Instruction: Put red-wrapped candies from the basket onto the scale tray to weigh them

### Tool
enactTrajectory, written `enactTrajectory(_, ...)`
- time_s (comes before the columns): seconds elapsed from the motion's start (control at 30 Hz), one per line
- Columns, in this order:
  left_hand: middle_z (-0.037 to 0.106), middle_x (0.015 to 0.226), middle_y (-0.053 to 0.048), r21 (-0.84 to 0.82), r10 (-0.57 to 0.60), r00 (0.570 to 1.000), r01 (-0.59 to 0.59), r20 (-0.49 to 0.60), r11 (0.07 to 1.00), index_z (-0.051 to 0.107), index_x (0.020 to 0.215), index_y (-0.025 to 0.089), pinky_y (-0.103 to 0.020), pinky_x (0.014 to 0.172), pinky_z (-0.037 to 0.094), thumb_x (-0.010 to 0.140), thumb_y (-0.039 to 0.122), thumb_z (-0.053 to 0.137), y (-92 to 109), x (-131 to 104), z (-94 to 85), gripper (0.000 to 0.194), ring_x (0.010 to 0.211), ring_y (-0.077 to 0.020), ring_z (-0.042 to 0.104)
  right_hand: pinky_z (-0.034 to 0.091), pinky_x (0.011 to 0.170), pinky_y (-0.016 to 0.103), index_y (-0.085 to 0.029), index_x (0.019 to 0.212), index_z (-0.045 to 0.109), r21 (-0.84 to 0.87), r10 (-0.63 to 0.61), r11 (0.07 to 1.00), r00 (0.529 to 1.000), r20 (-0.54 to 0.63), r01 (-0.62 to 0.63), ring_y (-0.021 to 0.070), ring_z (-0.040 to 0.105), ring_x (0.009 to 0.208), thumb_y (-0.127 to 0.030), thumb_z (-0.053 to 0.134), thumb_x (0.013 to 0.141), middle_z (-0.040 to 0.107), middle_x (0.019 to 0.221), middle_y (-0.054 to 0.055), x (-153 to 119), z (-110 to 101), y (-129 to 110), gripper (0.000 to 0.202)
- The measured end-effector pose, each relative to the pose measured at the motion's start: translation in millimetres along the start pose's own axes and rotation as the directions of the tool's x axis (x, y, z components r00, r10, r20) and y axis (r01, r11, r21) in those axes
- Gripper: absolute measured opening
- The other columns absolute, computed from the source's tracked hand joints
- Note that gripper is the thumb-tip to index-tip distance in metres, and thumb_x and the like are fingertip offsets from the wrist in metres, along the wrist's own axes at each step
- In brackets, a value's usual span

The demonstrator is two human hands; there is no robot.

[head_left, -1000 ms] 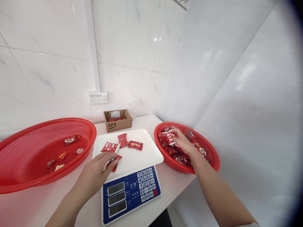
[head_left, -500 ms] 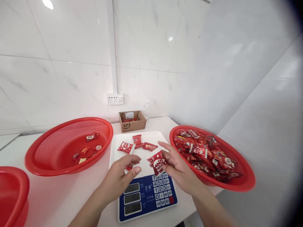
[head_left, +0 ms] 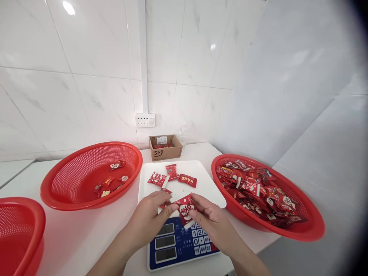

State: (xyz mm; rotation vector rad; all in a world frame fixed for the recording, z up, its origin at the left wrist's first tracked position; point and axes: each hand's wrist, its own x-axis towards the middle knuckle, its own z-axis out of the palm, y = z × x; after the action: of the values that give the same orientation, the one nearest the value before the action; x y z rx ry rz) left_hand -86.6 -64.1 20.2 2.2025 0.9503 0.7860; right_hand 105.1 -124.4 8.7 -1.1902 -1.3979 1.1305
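Note:
A red and white snack packet (head_left: 186, 210) is held up over the front of a weighing scale (head_left: 201, 170). My right hand (head_left: 211, 220) is closed on the packet's right side, thumb on its front. At its left corner, the thumb and fingers of my left hand (head_left: 152, 214) pinch the packet's edge. On the scale's white pan lie a white-edged red packet (head_left: 158, 179), a small red packet (head_left: 171, 171) and a flat red packet (head_left: 188, 180). Another red packet (head_left: 166, 190) is partly hidden behind my left fingers. My hands cover part of the blue keypad panel (head_left: 184, 253).
To the right stands a red basket (head_left: 313, 222) heaped with packets. A red basket (head_left: 57, 199) at the left holds several packets; another red basket (head_left: 37, 230) is cut off at the lower left. Behind the scale, a cardboard box (head_left: 169, 153) stands near the tiled wall.
My right hand has brought the packet left and slightly down, turning it. My left hand has moved in and taken its left corner. The whole view has shifted slightly.

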Motion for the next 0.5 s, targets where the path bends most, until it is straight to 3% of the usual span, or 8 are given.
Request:
enactTrajectory(0.1,0.064,0.094,-0.004,0.129,0.009,0.993,0.006,-0.119,0.992,0.060,0.095,0.022,-0.032,0.075,0.047,0.092,0.038,0.040,-11.8,4.0,-2.7,0.026,0.088,-0.0197,0.058,0.044,0.096,0.044,-0.027,0.123,0.054,-0.303,-0.033,0.952,0.967,-0.253,-0.047,0.0260,0.055,0.115,-0.043,0.053,0.085,0.059,0.126,0.006,4.9,-10.4,8.9,0.042)
enactTrajectory(0.17,0.064,0.100,-0.005,0.244,0.023,0.985,0.020,-0.173,0.969,0.060,0.098,0.023,-0.035,0.078,0.048,0.091,0.037,0.042,-18.2,6.4,-5.0,0.024,0.095,-0.0224,0.057,0.044,0.094,0.046,-0.027,0.122,0.055,-0.521,-0.147,0.853,0.947,-0.287,-0.026,0.0266,0.056,0.112,-0.039,0.048,0.087,0.061,0.123,0.006,10.1,-15.9,15.0,0.037)
enactTrajectory(0.27,0.063,0.103,-0.006,0.336,0.032,0.990,0.017,-0.141,0.942,0.061,0.100,0.023,-0.037,0.079,0.049,0.090,0.034,0.044,-22.7,8.3,-6.1,0.022,0.098,-0.0238,0.057,0.045,0.092,0.048,-0.026,0.116,0.059,-0.714,-0.280,0.697,0.942,-0.185,0.067,0.0267,0.057,0.108,-0.024,0.044,0.087,0.065,0.116,0.007,17.7,-16.1,23.5,0.033)
enactTrajectory(0.37,0.063,0.104,-0.006,0.342,0.049,0.998,-0.031,-0.043,0.939,0.063,0.103,0.024,-0.037,0.081,0.049,0.090,0.030,0.046,-22.9,7.9,-3.8,0.023,0.099,-0.0232,0.056,0.045,0.092,0.048,-0.024,0.114,0.062,-0.781,-0.286,0.608,0.957,-0.045,0.145,0.0265,0.055,0.109,-0.012,0.048,0.081,0.063,0.119,0.007,21.0,-9.1,28.3,0.038)
enactTrajectory(0.5,0.061,0.109,-0.007,0.343,0.054,0.998,-0.066,0.044,0.937,0.062,0.111,0.022,-0.039,0.087,0.048,0.087,0.025,0.051,-22.9,6.2,1.3,0.026,0.105,-0.0242,0.054,0.042,0.093,0.052,-0.025,0.119,0.060,-0.811,-0.217,0.564,0.976,0.034,0.154,0.0302,0.049,0.115,-0.027,0.057,0.083,0.059,0.126,0.007,19.0,-1.5,25.7,0.036)
